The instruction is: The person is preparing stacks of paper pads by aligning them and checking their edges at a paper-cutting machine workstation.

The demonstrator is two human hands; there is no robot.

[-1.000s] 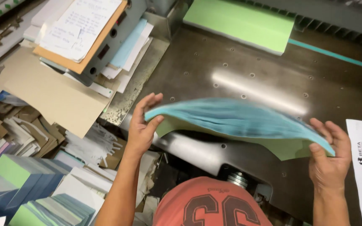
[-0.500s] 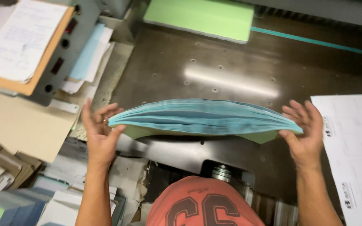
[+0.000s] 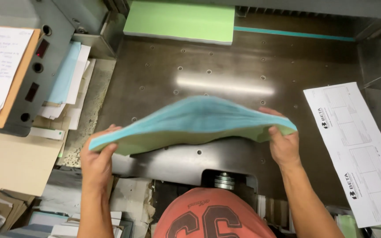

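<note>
1. The left hand (image 3: 97, 164) is gripping the paper stack (image 3: 193, 122) at its eight o'clock end, fingers closed around the edge.
2. The right hand (image 3: 283, 143) is pinching its three o'clock end.
3. The stack is arching up above the metal table (image 3: 252, 57).

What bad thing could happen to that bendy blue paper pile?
The paper stack is arched, gripped only at its ends by the left hand and right hand, so middle sheets might slide out. It could also drop unevenly onto the metal table, and its edges could cut fingers.
</note>
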